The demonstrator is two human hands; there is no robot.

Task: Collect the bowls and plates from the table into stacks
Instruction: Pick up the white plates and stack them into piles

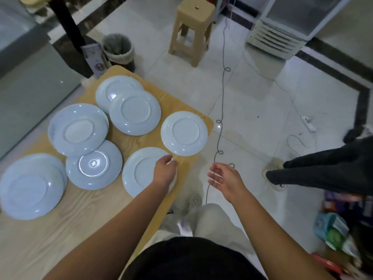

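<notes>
Head view: your left hand (pixel 165 171) curls round the right rim of the nearest plate (pixel 139 174), by the table (pixel 96 223) edge. Your right hand (pixel 224 178) hangs open, off the table. This looks like the pickup step, so next lift it cleanly onto the neighbouring plate (pixel 184 133).
</notes>
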